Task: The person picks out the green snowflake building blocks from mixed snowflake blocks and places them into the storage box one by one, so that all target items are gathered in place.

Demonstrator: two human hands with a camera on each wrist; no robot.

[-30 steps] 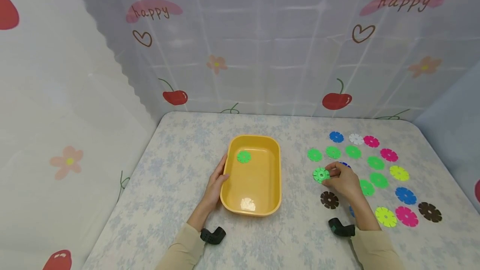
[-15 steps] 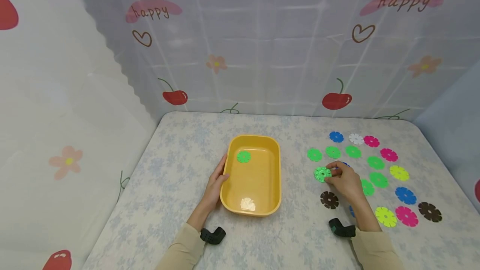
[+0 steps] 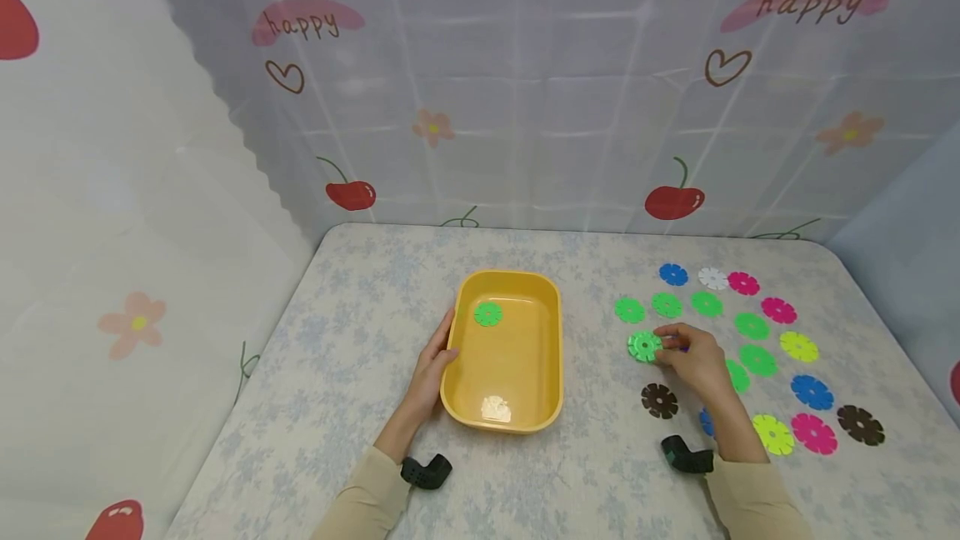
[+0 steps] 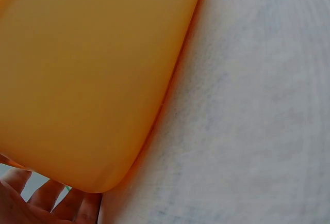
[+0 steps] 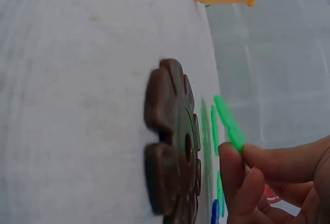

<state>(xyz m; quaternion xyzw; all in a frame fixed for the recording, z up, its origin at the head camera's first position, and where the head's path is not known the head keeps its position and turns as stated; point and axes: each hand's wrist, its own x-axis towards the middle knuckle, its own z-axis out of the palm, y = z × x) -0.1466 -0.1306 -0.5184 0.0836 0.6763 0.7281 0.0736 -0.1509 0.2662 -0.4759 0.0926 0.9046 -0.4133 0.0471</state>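
My left hand [image 3: 427, 373] holds the left side of a yellow plastic tub [image 3: 555, 357], its thumb over the rim. In the left wrist view the fingers show beside the tub's outer wall [image 4: 93, 79]. One green snowflake disc [image 3: 488, 314] lies inside, near the far end. Between thumb and fingers my right hand [image 3: 693, 361] pinches another green snowflake disc [image 3: 643, 347] by its edge. That disc [image 5: 229, 123] is tilted just off the table in the right wrist view. A brown disc [image 3: 660, 401] lies nearer me, left of the right wrist.
Around the right hand lie several loose discs, among them green [image 3: 629, 310], blue [image 3: 812, 391], pink [image 3: 813, 433], yellow [image 3: 798, 347], white [image 3: 712, 277] and dark brown [image 3: 860, 424]. A printed curtain [image 3: 510, 107] hangs behind the table [image 3: 337, 315].
The right hand has shifted very slightly right and away from me with the green disc in its pinch. The left hand and the tub have not moved.
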